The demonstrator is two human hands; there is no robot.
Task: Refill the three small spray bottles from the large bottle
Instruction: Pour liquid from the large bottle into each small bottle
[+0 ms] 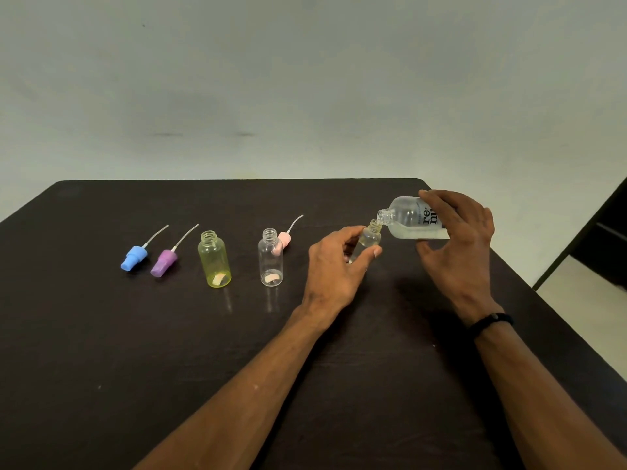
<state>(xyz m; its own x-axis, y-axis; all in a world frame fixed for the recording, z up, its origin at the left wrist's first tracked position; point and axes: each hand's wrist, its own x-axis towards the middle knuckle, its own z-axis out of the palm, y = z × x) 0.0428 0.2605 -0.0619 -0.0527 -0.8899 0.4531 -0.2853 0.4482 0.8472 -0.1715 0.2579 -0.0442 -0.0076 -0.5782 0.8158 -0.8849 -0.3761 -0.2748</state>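
The right hand (458, 239) grips the large clear plastic bottle (412, 218), tipped so its threaded neck meets the mouth of a small clear bottle (370, 234) gripped by the left hand (334, 266) above the dark matte table (135, 334). A yellow-tinted bottle (214, 259) stands uncapped.

Right hand (456, 239) gripped large bottle (412, 220), tipped mouth-down onto neck of small bottle (369, 234) gripped by left hand (334, 266). Left of that hand: clear bottle (270, 262), yellow bottle (214, 261), uncapped, upright on desk (101, 334).
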